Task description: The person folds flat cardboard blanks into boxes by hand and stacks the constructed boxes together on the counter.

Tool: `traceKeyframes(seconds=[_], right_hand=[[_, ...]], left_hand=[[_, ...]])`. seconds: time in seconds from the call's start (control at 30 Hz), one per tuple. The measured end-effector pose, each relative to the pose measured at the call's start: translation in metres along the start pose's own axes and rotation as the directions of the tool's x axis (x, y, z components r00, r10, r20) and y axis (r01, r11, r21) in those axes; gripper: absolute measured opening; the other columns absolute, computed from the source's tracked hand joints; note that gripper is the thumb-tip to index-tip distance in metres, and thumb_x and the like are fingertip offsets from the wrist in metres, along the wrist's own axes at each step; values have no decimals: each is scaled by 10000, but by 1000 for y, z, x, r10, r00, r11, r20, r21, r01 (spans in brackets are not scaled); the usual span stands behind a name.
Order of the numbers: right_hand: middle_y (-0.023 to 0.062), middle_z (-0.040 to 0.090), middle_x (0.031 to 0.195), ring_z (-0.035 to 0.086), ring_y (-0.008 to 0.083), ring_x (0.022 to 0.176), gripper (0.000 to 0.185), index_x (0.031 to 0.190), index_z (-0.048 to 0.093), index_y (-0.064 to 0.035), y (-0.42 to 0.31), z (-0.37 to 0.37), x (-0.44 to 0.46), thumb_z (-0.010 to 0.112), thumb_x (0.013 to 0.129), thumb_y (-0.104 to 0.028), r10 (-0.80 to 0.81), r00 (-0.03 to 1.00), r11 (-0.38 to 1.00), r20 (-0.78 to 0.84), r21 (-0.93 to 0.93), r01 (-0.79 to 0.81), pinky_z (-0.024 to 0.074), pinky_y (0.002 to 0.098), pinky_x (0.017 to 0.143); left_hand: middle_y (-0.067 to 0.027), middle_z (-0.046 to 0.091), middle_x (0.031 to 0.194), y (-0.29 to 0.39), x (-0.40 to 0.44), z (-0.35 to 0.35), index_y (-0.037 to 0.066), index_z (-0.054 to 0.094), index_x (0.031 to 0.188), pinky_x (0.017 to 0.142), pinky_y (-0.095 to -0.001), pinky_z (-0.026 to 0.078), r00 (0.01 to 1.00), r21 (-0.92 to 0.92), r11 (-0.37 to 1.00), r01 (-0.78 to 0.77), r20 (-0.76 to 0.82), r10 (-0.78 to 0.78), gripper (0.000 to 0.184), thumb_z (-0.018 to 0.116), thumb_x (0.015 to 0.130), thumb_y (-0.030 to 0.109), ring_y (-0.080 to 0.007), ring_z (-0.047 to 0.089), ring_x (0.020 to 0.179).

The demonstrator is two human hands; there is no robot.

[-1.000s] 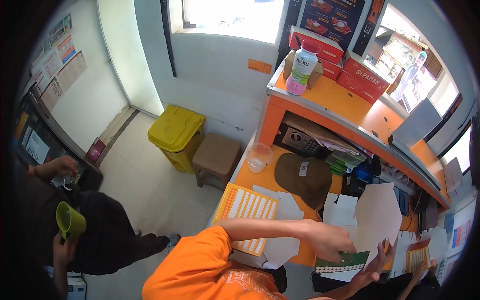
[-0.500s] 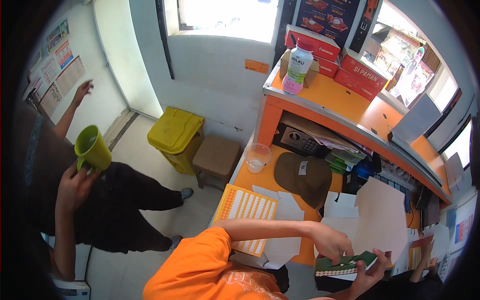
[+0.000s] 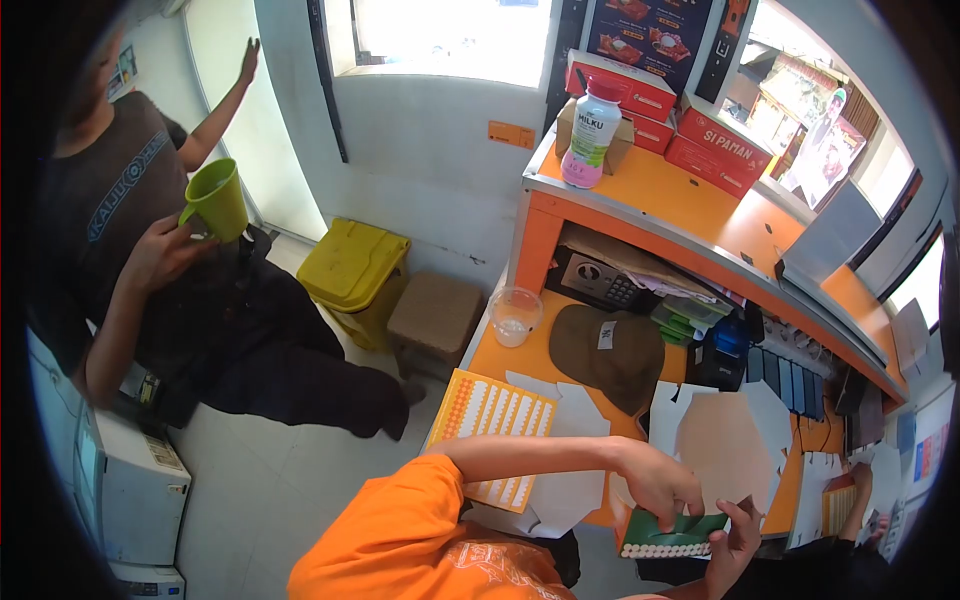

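A small green carton (image 3: pixel 662 548) with a white scalloped edge is partly folded up near the lower right. My left hand (image 3: pixel 655 485) reaches across from the orange sleeve, its bent fingers on the carton's inner flaps. Around the carton's right end, the fingers and thumb of my right hand (image 3: pixel 735 545) are closed. Beyond them lies a flat pale cardboard sheet (image 3: pixel 725 440) with cut edges. Under my left forearm are a yellow-and-white patterned sheet (image 3: pixel 510 410) and white cut cardboard (image 3: pixel 575 460).
A brown cap (image 3: pixel 585 350) and a clear cup (image 3: pixel 515 315) sit on the orange desk. The shelf above holds a bottle (image 3: pixel 592 140) and red boxes (image 3: pixel 715 145). At left, a person holds a green mug (image 3: pixel 218 205). Another person's hand (image 3: pixel 860 485) is at far right.
The carton's sides have been folded up, and my right hand has closed on its end. The pale sheet behind has settled flatter. The person with the mug has moved forward and raised an arm.
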State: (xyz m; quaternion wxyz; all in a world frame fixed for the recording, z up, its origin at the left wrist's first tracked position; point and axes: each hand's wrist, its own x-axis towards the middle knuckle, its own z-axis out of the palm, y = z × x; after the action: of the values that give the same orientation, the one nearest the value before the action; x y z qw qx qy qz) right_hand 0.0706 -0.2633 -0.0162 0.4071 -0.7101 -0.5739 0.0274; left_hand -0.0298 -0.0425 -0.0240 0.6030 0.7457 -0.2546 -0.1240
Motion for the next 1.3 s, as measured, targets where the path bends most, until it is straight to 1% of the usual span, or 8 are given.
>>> traceKeyframes(seconds=[0.13,0.6,0.73,0.87,0.9,0.93,1.1,1.3], right_hand=[[134,592,997,553,205,903,246,1004,624,8,-3,7,-5,695,820,-139,216,975,941,-52,276,-194,439,312,819],[54,459,1018,492,121,810,267,981,519,-21,-3,29,4,584,886,-262,413,905,898,-104,213,-385,401,249,653],[25,478,932,502,114,848,304,999,504,-28,27,46,-2,617,854,-271,521,813,765,-260,564,-310,425,241,722],[46,545,1040,531,110,958,320,1109,513,-40,62,99,-27,548,907,-285,644,716,677,-268,635,-372,449,263,797],[60,550,1072,540,112,979,328,1135,510,-38,56,112,-30,552,905,-267,742,656,482,-138,789,-380,462,267,796],[74,555,1104,549,114,1000,339,1161,508,-37,48,127,-29,557,902,-250,792,610,263,1,902,-343,476,271,796],[111,640,922,641,153,725,381,1211,477,-23,51,159,-61,584,883,-184,648,633,452,423,456,-767,499,262,582],[124,627,887,629,206,745,527,1249,461,-67,17,150,-47,675,768,-71,702,688,695,181,34,-718,491,293,639]], left_hand=[[-165,603,703,5,0,0,-56,574,1029,620,-366,454,998,113,993,-30,-56,36,306,578,778,119,-260,584,669],[-178,614,686,26,-10,-1,-24,540,1116,619,-403,451,916,322,942,93,-399,45,329,559,848,165,-344,598,669],[-178,424,1295,46,-14,8,70,446,1223,847,-418,448,752,520,850,83,-592,289,418,578,857,225,-348,502,1071],[-205,332,1338,62,-28,-11,81,493,1138,862,-411,473,578,634,773,-8,-628,521,407,673,785,170,-383,467,1146],[-188,353,1331,64,-32,-19,87,519,1112,836,-397,494,523,704,710,13,-610,595,390,694,772,162,-357,488,1137],[-168,404,1297,59,-37,-28,88,534,1121,839,-386,490,544,646,763,9,-643,538,386,694,784,189,-325,513,1109],[-72,554,1224,9,-81,-75,90,535,1230,877,-297,462,797,286,891,353,-591,-126,384,552,907,297,-175,552,1067],[-83,539,1249,-114,-126,-94,104,430,1346,950,-293,398,601,254,548,797,-240,-762,668,537,856,547,-161,504,1124]])
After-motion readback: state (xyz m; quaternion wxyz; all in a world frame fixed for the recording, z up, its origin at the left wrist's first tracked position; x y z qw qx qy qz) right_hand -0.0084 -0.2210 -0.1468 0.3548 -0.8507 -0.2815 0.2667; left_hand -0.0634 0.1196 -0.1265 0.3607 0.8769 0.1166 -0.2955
